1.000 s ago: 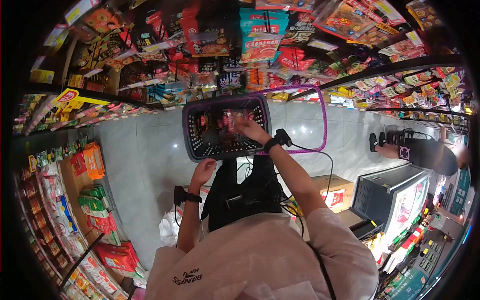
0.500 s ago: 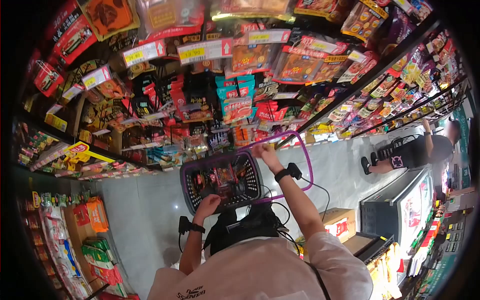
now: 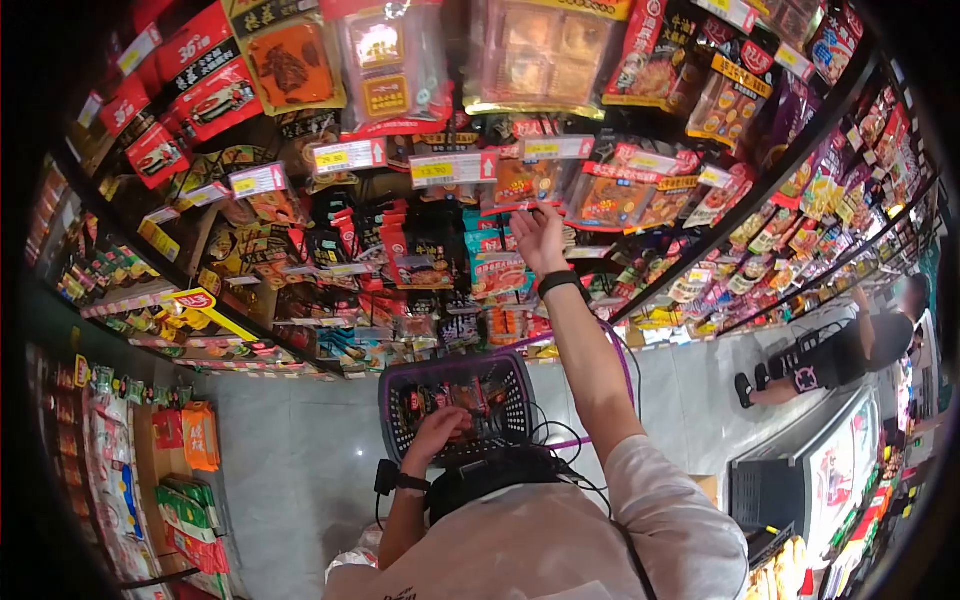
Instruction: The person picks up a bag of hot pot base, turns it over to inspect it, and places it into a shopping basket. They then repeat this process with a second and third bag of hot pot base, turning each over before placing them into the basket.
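Observation:
My right hand (image 3: 540, 240) is raised to the hanging goods, palm up with the fingers apart. Its fingertips are at the lower edge of a red and orange package (image 3: 525, 182) under a price tag. No grip on the package shows. My left hand (image 3: 442, 430) hovers over the near side of a dark shopping basket (image 3: 398, 425), fingers loosely extended and holding nothing visible. Several red and dark packages (image 3: 465, 396) lie in the basket. The basket's purple handle (image 3: 632, 375) lies out to the right.
Racks of hanging packages (image 3: 400, 255) span the front. Price tags (image 3: 452, 168) stick out from them. Low shelves with bagged goods (image 3: 190, 510) stand at left. A freezer case (image 3: 765, 492) is at lower right, and another person (image 3: 850, 345) stands at far right.
My right hand has left the basket's handle area and moved up and forward to the hanging packages. My left hand stays by the basket. The view has shifted, showing more of the upper rack.

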The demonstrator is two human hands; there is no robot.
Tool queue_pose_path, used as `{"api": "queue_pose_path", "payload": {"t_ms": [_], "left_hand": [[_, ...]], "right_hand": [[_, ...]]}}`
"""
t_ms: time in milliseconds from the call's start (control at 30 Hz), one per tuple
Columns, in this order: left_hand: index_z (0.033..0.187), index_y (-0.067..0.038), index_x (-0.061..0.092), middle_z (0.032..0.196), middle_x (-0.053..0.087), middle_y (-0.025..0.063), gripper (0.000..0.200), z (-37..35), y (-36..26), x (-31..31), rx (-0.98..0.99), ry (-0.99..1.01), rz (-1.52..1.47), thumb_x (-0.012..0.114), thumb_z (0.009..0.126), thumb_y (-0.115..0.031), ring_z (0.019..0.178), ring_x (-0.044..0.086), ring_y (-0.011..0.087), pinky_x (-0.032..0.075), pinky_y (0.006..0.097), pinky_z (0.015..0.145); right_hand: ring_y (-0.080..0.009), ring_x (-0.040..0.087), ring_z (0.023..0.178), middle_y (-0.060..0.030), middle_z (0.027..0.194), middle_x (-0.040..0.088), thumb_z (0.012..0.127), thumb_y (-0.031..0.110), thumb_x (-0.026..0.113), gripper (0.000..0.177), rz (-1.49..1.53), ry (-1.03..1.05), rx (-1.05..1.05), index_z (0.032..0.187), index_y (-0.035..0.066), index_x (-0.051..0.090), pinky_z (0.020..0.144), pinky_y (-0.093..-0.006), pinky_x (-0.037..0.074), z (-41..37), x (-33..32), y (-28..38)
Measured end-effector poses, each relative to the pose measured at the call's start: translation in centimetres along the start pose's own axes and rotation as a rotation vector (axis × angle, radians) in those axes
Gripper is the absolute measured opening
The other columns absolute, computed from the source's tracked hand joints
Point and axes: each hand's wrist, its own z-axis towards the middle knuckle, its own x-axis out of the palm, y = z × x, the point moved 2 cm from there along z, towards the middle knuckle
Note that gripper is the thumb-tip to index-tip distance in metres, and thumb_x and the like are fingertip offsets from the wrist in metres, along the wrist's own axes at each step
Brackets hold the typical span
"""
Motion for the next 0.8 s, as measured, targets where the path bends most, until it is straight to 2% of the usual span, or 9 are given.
{"api": "queue_pose_path", "payload": {"t_ms": [67, 100, 200, 233, 333, 367, 500, 600, 800], "left_hand": [[0.111, -0.005, 0.060, 0.107, 0.065, 0.0046, 0.026, -1.1, -1.1, 0.2, -0.002, -0.047, -0.063, 0.050, 0.096, -0.025, 0.097, 0.063, 0.0150, 0.049, 0.0277, 0.080], [0.111, -0.005, 0.060, 0.106, 0.066, 0.0048, 0.026, -1.4, -1.4, 0.3, -0.007, -0.058, -0.091, 0.050, 0.096, -0.025, 0.096, 0.063, 0.0152, 0.049, 0.0277, 0.080], [0.111, -0.004, 0.060, 0.105, 0.066, 0.0059, 0.027, -1.6, -1.3, 0.2, -0.015, -0.082, -0.125, 0.050, 0.096, -0.025, 0.096, 0.064, 0.0161, 0.049, 0.0281, 0.080], [0.110, -0.004, 0.060, 0.104, 0.067, 0.0063, 0.028, -1.6, -1.2, 0.1, -0.020, -0.086, -0.126, 0.050, 0.096, -0.025, 0.096, 0.064, 0.0164, 0.049, 0.0282, 0.080], [0.111, -0.003, 0.059, 0.104, 0.067, 0.0078, 0.029, -1.4, -0.8, -0.4, -0.033, -0.114, -0.124, 0.050, 0.096, -0.026, 0.096, 0.064, 0.0176, 0.049, 0.0287, 0.080], [0.111, -0.003, 0.059, 0.105, 0.066, 0.0080, 0.029, -1.2, -0.7, -0.6, -0.025, -0.107, -0.127, 0.050, 0.096, -0.026, 0.096, 0.064, 0.0180, 0.050, 0.0289, 0.080], [0.111, -0.003, 0.059, 0.107, 0.065, 0.0090, 0.029, -1.0, 0.2, -0.6, -0.028, -0.082, -0.112, 0.052, 0.095, -0.027, 0.096, 0.064, 0.0185, 0.050, 0.0294, 0.080], [0.111, -0.003, 0.059, 0.107, 0.065, 0.0089, 0.028, -0.9, 0.4, -0.5, -0.039, -0.084, -0.113, 0.051, 0.095, -0.025, 0.096, 0.064, 0.0193, 0.050, 0.0299, 0.080], [0.111, -0.003, 0.059, 0.105, 0.066, 0.0091, 0.028, -2.0, 0.0, -0.2, -0.042, -0.078, -0.123, 0.051, 0.096, -0.024, 0.096, 0.064, 0.0197, 0.050, 0.0291, 0.079]], "right_hand": [[-0.0278, 0.047, 0.117, -0.0202, 0.133, 0.041, 0.084, 0.029, 0.064, 0.077, 0.035, -0.030, 0.037, 0.141, 0.001, 0.021, 0.099, -0.0397, 0.040, -0.2, 0.3, -0.7], [-0.0264, 0.049, 0.114, -0.0170, 0.127, 0.045, 0.084, 0.031, 0.065, 0.066, 0.084, -0.056, 0.064, 0.134, 0.003, 0.033, 0.098, -0.0399, 0.040, -0.5, 0.6, -1.0], [-0.0280, 0.048, 0.113, -0.0165, 0.125, 0.044, 0.082, 0.033, 0.068, 0.062, 0.126, -0.009, 0.075, 0.130, 0.010, 0.035, 0.098, -0.0379, 0.039, -1.6, 0.7, -1.6], [-0.0251, 0.051, 0.108, -0.0128, 0.116, 0.051, 0.082, 0.031, 0.070, 0.053, 0.144, -0.031, 0.094, 0.124, 0.011, 0.043, 0.096, -0.0363, 0.041, -2.0, 0.8, -1.2], [-0.0215, 0.055, 0.100, -0.0082, 0.104, 0.057, 0.083, 0.024, 0.069, 0.041, 0.232, 0.037, 0.040, 0.117, 0.011, 0.050, 0.095, -0.0349, 0.042, -2.5, -0.2, -1.9], [-0.0187, 0.057, 0.097, -0.0051, 0.098, 0.061, 0.084, 0.016, 0.067, 0.029, 0.312, 0.083, 0.058, 0.110, 0.010, 0.055, 0.095, -0.0351, 0.043, -2.6, -0.4, -1.7], [-0.0180, 0.056, 0.105, -0.0034, 0.106, 0.062, 0.087, 0.010, 0.063, 0.019, 0.264, 0.167, 0.003, 0.105, 0.009, 0.056, 0.096, -0.0363, 0.042, -5.8, 1.6, -0.5], [-0.0232, 0.055, 0.110, -0.0087, 0.114, 0.060, 0.089, 0.013, 0.061, 0.023, 0.260, 0.246, 0.015, 0.110, 0.009, 0.054, 0.098, -0.0387, 0.042, -5.7, 0.7, -1.0], [-0.0229, 0.052, 0.115, -0.0084, 0.120, 0.057, 0.089, 0.010, 0.060, 0.029, 0.203, 0.228, 0.026, 0.117, 0.005, 0.052, 0.102, -0.0397, 0.040, -10.9, 1.7, -1.0]]}}
